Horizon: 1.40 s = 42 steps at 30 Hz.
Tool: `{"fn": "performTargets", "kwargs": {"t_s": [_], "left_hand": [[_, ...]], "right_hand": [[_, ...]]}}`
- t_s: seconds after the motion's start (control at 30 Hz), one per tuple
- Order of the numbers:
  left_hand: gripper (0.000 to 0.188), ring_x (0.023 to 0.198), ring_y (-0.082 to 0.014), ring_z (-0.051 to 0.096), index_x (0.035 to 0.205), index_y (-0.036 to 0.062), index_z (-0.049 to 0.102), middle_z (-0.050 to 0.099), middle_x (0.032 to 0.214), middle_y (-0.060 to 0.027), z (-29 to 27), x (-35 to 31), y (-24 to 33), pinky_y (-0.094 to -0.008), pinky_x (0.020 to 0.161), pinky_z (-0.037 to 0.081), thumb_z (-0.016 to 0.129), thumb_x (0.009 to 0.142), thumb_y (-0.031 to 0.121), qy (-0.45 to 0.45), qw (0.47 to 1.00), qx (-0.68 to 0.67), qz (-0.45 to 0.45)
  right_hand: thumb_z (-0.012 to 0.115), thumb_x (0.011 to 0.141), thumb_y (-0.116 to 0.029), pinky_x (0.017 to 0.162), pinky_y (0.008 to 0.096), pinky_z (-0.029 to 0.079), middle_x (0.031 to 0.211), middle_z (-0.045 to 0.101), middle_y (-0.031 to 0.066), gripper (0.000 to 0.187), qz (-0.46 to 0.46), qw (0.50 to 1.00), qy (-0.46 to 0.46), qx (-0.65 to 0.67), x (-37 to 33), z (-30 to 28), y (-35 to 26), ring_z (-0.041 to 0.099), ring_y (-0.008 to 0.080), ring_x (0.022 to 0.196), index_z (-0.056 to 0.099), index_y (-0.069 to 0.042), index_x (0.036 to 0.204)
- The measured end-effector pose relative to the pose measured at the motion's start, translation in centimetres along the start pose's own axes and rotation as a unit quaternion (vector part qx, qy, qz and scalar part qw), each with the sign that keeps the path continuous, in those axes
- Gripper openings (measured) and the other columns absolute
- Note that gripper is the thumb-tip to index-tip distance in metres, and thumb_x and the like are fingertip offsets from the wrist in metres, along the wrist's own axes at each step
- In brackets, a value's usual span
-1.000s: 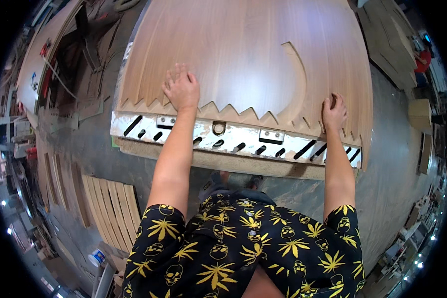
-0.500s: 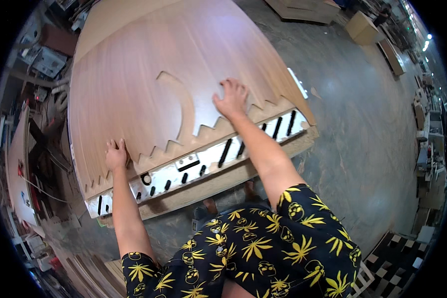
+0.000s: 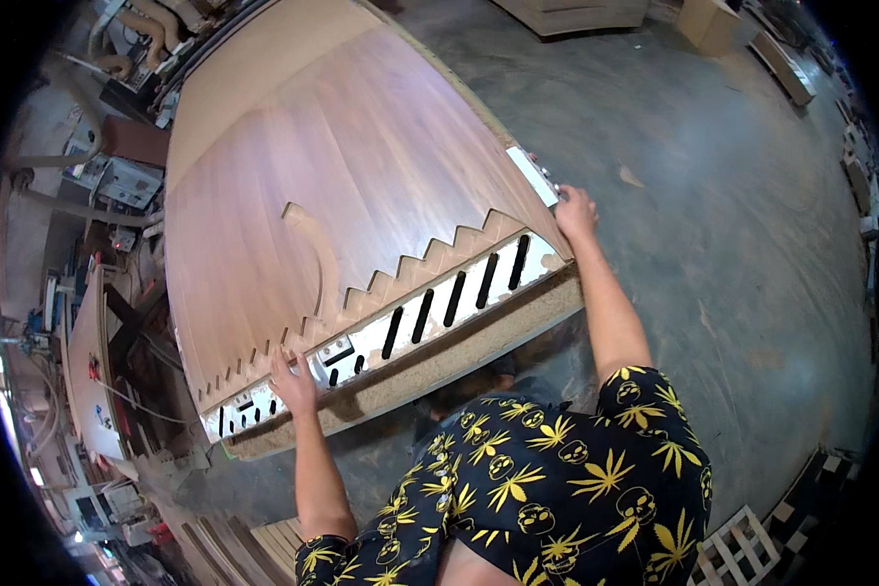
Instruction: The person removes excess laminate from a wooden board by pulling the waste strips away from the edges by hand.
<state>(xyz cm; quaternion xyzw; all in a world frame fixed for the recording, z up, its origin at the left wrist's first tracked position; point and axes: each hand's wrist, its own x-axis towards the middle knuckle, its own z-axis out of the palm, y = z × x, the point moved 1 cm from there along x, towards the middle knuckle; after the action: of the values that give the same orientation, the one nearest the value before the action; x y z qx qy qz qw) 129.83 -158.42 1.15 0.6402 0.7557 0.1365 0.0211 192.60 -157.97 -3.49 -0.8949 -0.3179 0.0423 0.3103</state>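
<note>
A large reddish-brown wood-veneer panel (image 3: 361, 186) lies flat on a thicker pale chipboard slab (image 3: 439, 366), whose rough edge shows along the near side. The panel's near edge is cut in a sawtooth profile, and a curved slot (image 3: 317, 249) is cut into its face. Below the teeth runs a white strip with black slanted slots (image 3: 430, 313), lying on the slab between the panel's teeth and the slab's edge.

The left hand (image 3: 291, 379) rests palm-down, fingers spread flat, on the white strip close to the panel's left teeth; it holds nothing. The right hand (image 3: 574, 210) sits at the panel's right corner, fingers curled over the edge just beside a small white rectangular block (image 3: 532, 176). Whether it grips the edge or only presses on it cannot be told.

Both bare forearms enter from the lower edge, out of a black shirt with yellow leaf and skull print (image 3: 557, 479).

The stack stands above a grey concrete floor (image 3: 732, 215). To the left are machines and cables (image 3: 107, 176), and a second narrow wood board (image 3: 83, 361). Pale wooden slats (image 3: 273, 537) lie at the lower left, a white lattice frame (image 3: 742, 557) at the lower right, and cardboard boxes (image 3: 703, 20) at the far upper right.
</note>
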Motion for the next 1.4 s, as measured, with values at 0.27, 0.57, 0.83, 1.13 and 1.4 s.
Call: {"fn": "performTargets", "kwargs": {"t_s": [0.27, 0.57, 0.83, 1.13, 1.4], "left_hand": [[0.059, 0.137, -0.0362, 0.039, 0.142, 0.0046, 0.041, 0.04, 0.149, -0.0169, -1.8, -15.3, -3.0, -0.0526, 0.115, 0.026, 0.061, 0.088, 0.017, 0.079, 0.995, 0.066, -0.01], [0.065, 0.132, -0.0378, 0.044, 0.14, 0.0051, 0.044, 0.035, 0.149, -0.0168, -0.2, -28.8, -9.7, -0.0504, 0.107, 0.039, 0.069, 0.082, 0.023, -0.039, 0.897, 0.069, -0.436], [0.063, 0.131, -0.0406, 0.044, 0.133, 0.007, 0.055, 0.036, 0.146, -0.0235, 7.5, -32.1, -15.6, -0.0468, 0.107, 0.042, 0.075, 0.078, 0.03, -0.109, 0.863, -0.015, -0.493], [0.062, 0.136, -0.0342, 0.043, 0.135, 0.0156, 0.054, 0.035, 0.151, -0.014, 5.3, -27.6, -13.4, -0.0465, 0.11, 0.037, 0.073, 0.079, 0.035, -0.145, 0.92, -0.029, -0.363], [0.052, 0.129, -0.035, 0.049, 0.128, 0.0114, 0.058, 0.047, 0.14, -0.0157, 5.1, -27.7, -17.4, -0.0469, 0.106, 0.04, 0.071, 0.081, 0.03, -0.051, 0.926, -0.045, -0.37]], "right_hand": [[0.047, 0.079, -0.001, 0.084, 0.0436, 0.051, 0.105, 0.07, 0.0169, 0.047, -0.009, 0.983, -0.107, 0.152, 2.9, 2.4, 4.6, 0.067, 0.0362, 0.096, 0.065, -0.009, 0.121], [0.046, 0.081, 0.0, 0.088, 0.034, 0.049, 0.102, 0.071, 0.0127, 0.044, 0.001, 0.98, -0.129, 0.152, 4.5, 4.2, 6.4, 0.066, 0.0242, 0.097, 0.065, -0.003, 0.121], [0.049, 0.082, 0.002, 0.078, 0.0333, 0.054, 0.103, 0.069, 0.0151, 0.045, 0.014, 0.969, -0.157, 0.192, 5.8, 5.4, 7.3, 0.067, 0.0208, 0.09, 0.062, 0.0, 0.125], [0.054, 0.088, -0.006, 0.091, 0.0373, 0.048, 0.109, 0.07, 0.0189, 0.033, -0.093, 0.983, -0.15, 0.051, 9.4, 7.6, 11.2, 0.064, 0.0257, 0.101, 0.066, 0.0, 0.118], [0.053, 0.085, -0.005, 0.1, 0.0353, 0.043, 0.123, 0.066, 0.0147, 0.042, -0.065, 0.949, -0.306, 0.022, 10.3, 5.6, 8.5, 0.06, 0.0269, 0.113, 0.062, -0.001, 0.127]]}}
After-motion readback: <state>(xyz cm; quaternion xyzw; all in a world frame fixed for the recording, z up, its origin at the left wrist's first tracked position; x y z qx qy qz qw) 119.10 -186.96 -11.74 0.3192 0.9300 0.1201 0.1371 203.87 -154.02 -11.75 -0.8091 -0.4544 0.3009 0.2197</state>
